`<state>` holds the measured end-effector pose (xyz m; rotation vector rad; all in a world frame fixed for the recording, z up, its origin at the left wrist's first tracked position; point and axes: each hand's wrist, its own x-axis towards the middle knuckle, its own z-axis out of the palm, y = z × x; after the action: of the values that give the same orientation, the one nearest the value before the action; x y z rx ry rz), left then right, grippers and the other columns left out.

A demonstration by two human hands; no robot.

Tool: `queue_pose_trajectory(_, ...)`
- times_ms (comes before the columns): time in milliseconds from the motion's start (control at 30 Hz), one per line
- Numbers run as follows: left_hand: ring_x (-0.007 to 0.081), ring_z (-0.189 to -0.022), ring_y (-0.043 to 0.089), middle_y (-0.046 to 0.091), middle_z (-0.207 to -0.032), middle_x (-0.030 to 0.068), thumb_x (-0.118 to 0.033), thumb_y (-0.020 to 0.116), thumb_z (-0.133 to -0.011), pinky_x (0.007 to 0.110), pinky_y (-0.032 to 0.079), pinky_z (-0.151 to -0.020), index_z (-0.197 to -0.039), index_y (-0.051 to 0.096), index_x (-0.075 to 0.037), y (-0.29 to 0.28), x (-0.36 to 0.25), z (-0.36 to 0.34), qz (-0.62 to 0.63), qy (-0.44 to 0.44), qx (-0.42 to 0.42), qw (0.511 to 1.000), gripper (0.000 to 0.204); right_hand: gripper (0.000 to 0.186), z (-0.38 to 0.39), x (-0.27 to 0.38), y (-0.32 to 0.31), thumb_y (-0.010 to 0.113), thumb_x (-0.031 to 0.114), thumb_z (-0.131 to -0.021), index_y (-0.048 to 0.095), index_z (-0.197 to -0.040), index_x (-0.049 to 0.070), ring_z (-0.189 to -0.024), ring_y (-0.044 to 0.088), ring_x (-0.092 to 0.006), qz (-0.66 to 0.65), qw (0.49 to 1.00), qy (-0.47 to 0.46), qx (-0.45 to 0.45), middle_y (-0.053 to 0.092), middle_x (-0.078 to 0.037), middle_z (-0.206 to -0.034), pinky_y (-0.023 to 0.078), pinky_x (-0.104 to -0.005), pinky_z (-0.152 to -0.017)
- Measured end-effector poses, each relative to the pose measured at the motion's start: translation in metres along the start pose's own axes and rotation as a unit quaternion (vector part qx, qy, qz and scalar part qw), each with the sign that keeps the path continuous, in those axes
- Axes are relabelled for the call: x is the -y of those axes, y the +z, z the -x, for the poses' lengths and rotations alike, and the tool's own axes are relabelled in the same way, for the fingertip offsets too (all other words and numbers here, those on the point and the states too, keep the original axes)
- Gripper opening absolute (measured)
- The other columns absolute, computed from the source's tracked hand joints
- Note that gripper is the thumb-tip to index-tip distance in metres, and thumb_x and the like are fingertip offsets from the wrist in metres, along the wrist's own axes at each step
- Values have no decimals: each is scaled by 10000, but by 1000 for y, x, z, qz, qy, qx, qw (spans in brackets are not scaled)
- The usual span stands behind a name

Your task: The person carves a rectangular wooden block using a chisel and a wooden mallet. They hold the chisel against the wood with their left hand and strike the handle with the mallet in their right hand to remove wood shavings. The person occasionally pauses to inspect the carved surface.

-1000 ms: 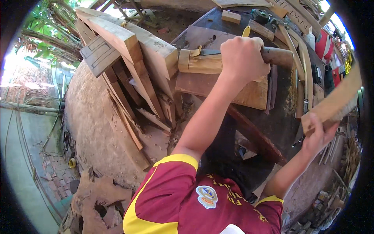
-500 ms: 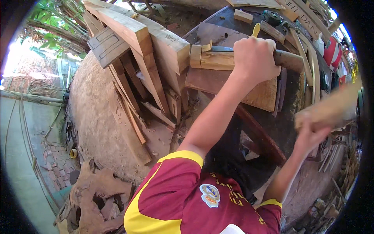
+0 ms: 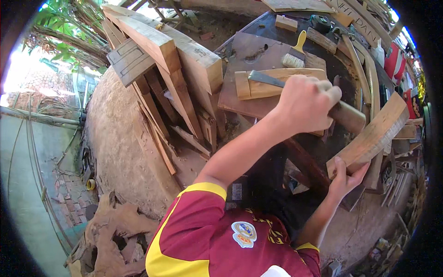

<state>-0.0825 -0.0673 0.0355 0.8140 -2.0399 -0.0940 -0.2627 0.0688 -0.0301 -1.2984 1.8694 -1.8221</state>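
My left hand (image 3: 307, 104) is wrapped around a chisel, its flat metal blade (image 3: 266, 79) pointing left and its thick round handle (image 3: 349, 117) sticking out to the right. Just beneath the blade lies a pale, shaped piece of wood (image 3: 260, 92) with a cut line near its left end. Whether the blade touches it I cannot tell. That piece rests on a brown board (image 3: 233, 99) on the dark worktable. Lower right, my right hand (image 3: 348, 177) grips the near end of a thick wooden bat-like block (image 3: 371, 134), tilted up and away to the right.
A yellow-handled paintbrush (image 3: 295, 54) lies behind the pale piece. Farther back are a small wood block (image 3: 286, 23) and a tape measure (image 3: 321, 23). Curved wood strips (image 3: 371, 78) line the table's right side. Thick beams (image 3: 196, 53) stand at left, beside a gnarled stump (image 3: 110, 235).
The chisel's handle end has swung down toward me, with my left hand slightly lower. My right hand has brought the block down and left. The curled shaving at the blade's tip is gone from view.
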Motion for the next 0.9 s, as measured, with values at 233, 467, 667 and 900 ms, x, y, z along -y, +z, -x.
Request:
queue_pose_trajectory(233,243,-632,599,584,-695,18,-163,691,-458,355,477,-555,-737,585,-126,2,-6,7,33,18,30,999,301,715,-2,-20,-10,624,9,-684,318,-1328,-36,-1069,490,-225,-73,997,-2,-14,481,-150,-1206,405,-343,-911)
queue_pose_trajectory(467,270,-739,654,561,-1164,150,-184,734,-545,361,524,-621,-1121,600,-127,12,-22,0,-115,-113,120,980,594,701,-2,-14,-9,580,7,-685,306,-1330,-18,-1002,523,-257,-219,968,120,-39,501,-173,-1154,456,-364,-839)
queue_pose_trajectory(667,303,-771,651,533,-1213,180,-176,726,-581,378,523,-648,-1195,574,-125,22,-11,-3,-209,-186,181,943,635,714,-3,-5,-7,568,12,-652,319,-1320,0,-995,526,-262,-235,960,148,-38,509,-174,-1131,478,-358,-811)
queue_pose_trajectory(900,288,-814,641,569,-1205,75,-134,709,-531,363,518,-674,-1134,621,-194,-1,-15,10,-177,-178,182,951,612,686,-5,4,-8,579,39,-615,346,-1258,-21,-881,545,-222,-242,955,170,-28,515,-163,-1070,480,-326,-759)
